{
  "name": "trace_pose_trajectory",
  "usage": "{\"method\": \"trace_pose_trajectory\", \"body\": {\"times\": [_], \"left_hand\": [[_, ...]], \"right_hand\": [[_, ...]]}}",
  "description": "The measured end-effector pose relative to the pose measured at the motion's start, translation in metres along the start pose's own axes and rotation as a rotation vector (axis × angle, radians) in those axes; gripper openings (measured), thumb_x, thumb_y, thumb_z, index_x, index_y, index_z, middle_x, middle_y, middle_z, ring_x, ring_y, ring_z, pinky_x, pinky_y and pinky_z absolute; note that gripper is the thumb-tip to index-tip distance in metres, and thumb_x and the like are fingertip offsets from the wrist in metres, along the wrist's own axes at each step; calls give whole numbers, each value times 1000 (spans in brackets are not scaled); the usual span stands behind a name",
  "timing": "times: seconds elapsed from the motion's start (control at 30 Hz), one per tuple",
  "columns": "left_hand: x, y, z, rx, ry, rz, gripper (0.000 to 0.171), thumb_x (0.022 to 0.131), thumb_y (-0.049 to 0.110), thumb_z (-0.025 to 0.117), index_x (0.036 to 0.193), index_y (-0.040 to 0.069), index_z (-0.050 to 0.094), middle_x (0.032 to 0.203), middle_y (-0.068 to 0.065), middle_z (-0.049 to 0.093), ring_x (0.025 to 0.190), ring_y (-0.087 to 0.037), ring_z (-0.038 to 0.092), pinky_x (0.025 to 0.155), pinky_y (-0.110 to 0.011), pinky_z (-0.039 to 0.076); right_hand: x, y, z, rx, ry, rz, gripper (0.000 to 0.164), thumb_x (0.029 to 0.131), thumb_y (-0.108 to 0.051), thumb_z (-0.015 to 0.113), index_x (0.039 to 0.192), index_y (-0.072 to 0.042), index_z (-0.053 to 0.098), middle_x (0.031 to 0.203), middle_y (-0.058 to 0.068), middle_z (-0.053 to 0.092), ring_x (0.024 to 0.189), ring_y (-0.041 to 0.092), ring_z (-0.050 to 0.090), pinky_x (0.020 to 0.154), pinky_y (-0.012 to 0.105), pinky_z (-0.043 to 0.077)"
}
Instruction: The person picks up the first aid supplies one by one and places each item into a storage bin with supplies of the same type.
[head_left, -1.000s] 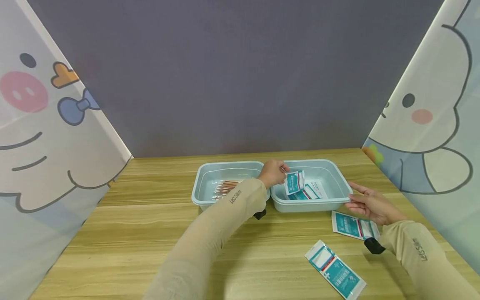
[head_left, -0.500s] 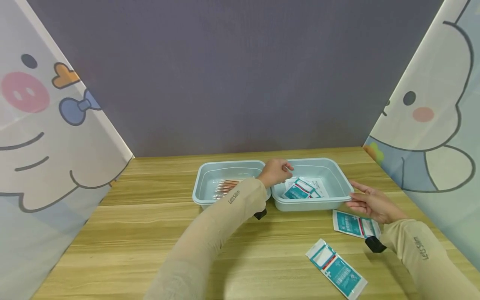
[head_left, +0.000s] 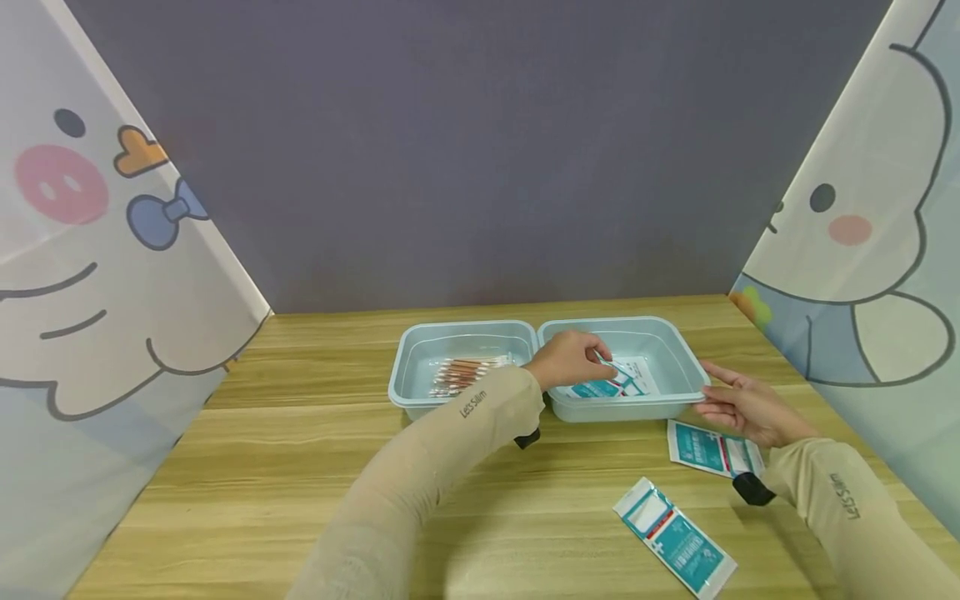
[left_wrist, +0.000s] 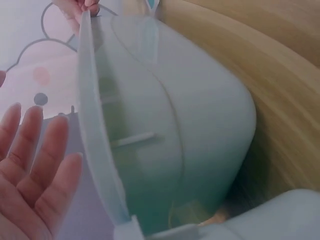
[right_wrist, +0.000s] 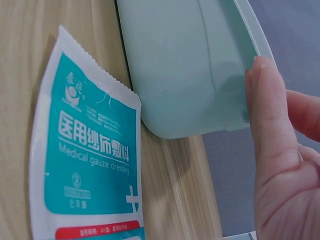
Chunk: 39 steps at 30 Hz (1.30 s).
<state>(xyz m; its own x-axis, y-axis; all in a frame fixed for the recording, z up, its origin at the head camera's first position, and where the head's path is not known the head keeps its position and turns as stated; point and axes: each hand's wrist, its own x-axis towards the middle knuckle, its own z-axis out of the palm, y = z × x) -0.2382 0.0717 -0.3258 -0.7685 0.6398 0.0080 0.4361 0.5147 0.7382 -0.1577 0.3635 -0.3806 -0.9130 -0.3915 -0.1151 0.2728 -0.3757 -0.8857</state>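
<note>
My left hand [head_left: 573,360] is over the left part of the right-hand light-blue plastic basin [head_left: 671,354]. In the left wrist view its fingers [left_wrist: 45,150] are loosely extended above the rim, with nothing visible between them. Beneath it, teal-and-white gauze dressing packets [head_left: 600,389] lie in the basin, partly covered by the hand. My right hand [head_left: 753,410] holds the basin's right front corner; the right wrist view shows its thumb [right_wrist: 270,110] against the rim. Close by on the table lies a medical gauze dressing packet [right_wrist: 90,135].
Left of this basin stands a matching basin [head_left: 408,367] holding cotton swabs [head_left: 465,373] in clear packs. Another gauze packet [head_left: 675,537] lies nearer on the wooden table [head_left: 300,467]. A dark panel [head_left: 480,167] rises behind, with cartoon-printed sheets at both sides.
A second ago my left hand held a gauze packet above the right basin; that packet dropped in. The left hand has since moved right over the packets. My right hand stays at the corner.
</note>
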Motion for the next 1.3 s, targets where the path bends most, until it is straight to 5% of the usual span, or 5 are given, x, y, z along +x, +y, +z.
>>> {"method": "trace_pose_trajectory", "body": {"times": [0.67, 0.97, 1.3], "left_hand": [[-15, 14, 11, 65, -227, 148, 20, 85, 20, 73, 104, 14, 70, 82, 12, 63, 84, -1, 56, 72, -12, 46], [-21, 23, 16, 141, -244, 157, 24, 84, 22, 75, 106, 16, 70, 84, 16, 61, 84, 1, 54, 71, -11, 44], [-30, 32, 28, 185, -322, 279, 28, 85, 22, 74, 112, 16, 68, 97, 10, 64, 81, 2, 56, 70, -7, 44]], "right_hand": [[0, 0, -3, 27, -49, -7, 46, 101, 2, 40, 111, -32, 69, 88, 18, 70, 80, 21, 71, 73, 25, 58], [1, 0, -3, 22, -46, -6, 46, 101, 2, 41, 111, -33, 69, 88, 18, 70, 80, 21, 71, 73, 26, 58], [1, 1, -2, -4, -38, -6, 45, 101, 1, 42, 110, -34, 69, 87, 16, 70, 80, 21, 71, 73, 25, 58]]}}
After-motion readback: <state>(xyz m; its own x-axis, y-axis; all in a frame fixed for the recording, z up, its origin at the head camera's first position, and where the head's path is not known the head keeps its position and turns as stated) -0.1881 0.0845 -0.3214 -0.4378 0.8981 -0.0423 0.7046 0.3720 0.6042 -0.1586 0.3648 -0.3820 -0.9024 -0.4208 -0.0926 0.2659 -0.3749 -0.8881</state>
